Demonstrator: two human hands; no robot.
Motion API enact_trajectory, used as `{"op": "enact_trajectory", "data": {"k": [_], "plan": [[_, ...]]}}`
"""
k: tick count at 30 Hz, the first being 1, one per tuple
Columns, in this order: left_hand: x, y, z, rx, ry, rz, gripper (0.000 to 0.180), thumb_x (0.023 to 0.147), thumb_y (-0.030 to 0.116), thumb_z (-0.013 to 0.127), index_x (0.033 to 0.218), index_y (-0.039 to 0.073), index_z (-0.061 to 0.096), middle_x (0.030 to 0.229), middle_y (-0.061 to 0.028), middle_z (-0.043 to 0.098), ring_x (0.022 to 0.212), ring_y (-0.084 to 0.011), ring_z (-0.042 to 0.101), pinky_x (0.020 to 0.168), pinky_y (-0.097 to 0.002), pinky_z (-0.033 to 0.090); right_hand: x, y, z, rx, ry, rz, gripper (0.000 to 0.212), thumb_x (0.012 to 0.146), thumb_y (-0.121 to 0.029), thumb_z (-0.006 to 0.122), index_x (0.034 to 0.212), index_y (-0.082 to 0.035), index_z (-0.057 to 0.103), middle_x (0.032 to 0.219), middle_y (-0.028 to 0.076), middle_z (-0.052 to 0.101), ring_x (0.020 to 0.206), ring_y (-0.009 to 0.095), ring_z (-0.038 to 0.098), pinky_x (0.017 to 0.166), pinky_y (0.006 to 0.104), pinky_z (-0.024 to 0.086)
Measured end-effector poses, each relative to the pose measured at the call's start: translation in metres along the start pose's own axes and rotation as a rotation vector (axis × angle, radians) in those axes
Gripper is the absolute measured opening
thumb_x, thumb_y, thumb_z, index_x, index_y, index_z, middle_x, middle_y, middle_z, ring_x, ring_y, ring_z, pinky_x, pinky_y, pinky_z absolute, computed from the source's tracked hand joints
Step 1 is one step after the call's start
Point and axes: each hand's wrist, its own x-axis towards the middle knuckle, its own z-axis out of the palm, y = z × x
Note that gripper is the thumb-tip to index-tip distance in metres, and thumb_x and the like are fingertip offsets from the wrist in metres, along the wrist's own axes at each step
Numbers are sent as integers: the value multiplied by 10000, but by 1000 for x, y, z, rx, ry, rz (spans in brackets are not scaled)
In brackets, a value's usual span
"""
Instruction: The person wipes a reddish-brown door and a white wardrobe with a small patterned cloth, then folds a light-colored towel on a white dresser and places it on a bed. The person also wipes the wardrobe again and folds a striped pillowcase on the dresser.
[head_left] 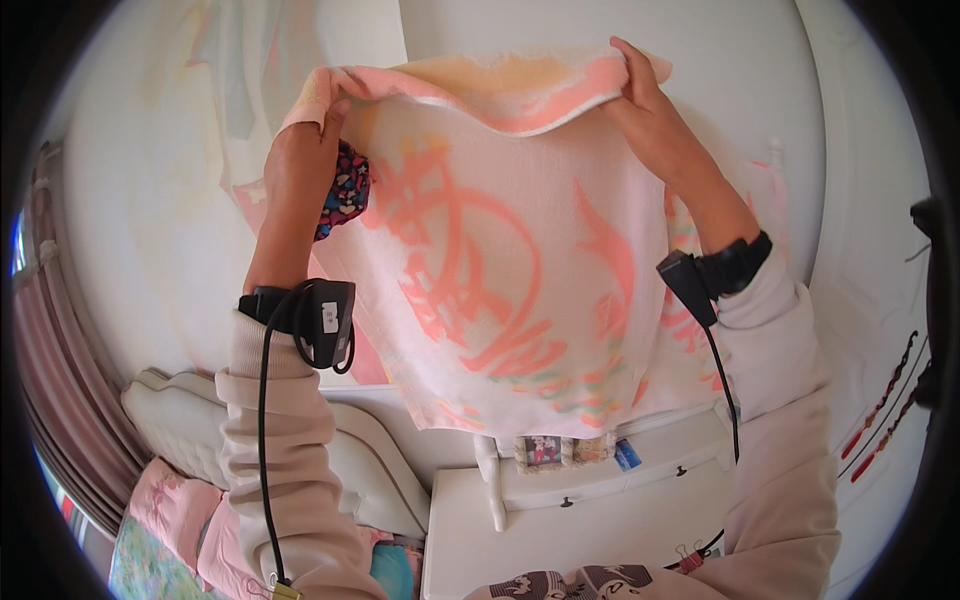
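Observation:
A large pink-and-white towel [500,260], with a swirling pink print, hangs spread out in front of me. My left hand [305,160] grips its upper left corner, raised high. Folded over at the top, the towel's edge sags between the hands. My right hand [645,110] holds the upper right edge; part of its fingers is hidden by the cloth. A dark cloth with multicoloured spots [347,192] shows beside my left wrist; I cannot tell whether that hand holds it. More pink-printed cloth [686,230] shows behind the towel near my right forearm.
Below the towel stands a white cabinet [560,530] with a framed picture [543,453] on it. A padded headboard [190,410] and pink pillows [170,500] are at lower left, beside a curtain [75,370]. Tasselled cords [885,410] hang at the right.

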Motion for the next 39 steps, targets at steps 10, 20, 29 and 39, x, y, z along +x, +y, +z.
{"op": "enact_trajectory", "data": {"k": [10, 20, 29, 39], "plan": [[15, -72, 48, -270, -42, -9, 179, 999, 293, 536, 1028, 121, 578, 979, -86, 643, 888, -291, 618, 819, -372, 481, 83, 25, 79, -416, -67, -138, 847, 934, -437, 513, 1550, 18, 149, 1423, 281, 468, 1380, 429, 372, 1146, 459, 270], [-52, -86, 95, -257, -527, -225, 447, 954, 387, 578, 1201, 16, 615, 1086, -216, 672, 1081, -374, 619, 917, -423, 479, 66, 54, 110, -828, -305, -118, 437, 996, -433, 453, 1293, -125, 541, 1068, 128, 689, 1077, 330, 605, 905, 476, 449], [-29, -72, 75, -666, -344, -325, 395, 931, 245, 659, 1239, 0, 622, 1019, -107, 685, 948, -147, 631, 824, -292, 504, 66, 45, 108, -892, -325, -110, 396, 1013, -430, 454, 938, -75, 614, 784, 143, 683, 724, 342, 652, 646, 448, 492], [63, -105, 98, 247, -262, -145, 349, 934, 282, 538, 1146, 40, 675, 1131, -193, 689, 1041, -352, 654, 883, -440, 514, 85, 50, 105, -934, -81, -42, 400, 975, -378, 481, 876, -32, 654, 866, 166, 715, 839, 369, 671, 700, 464, 531]]}}
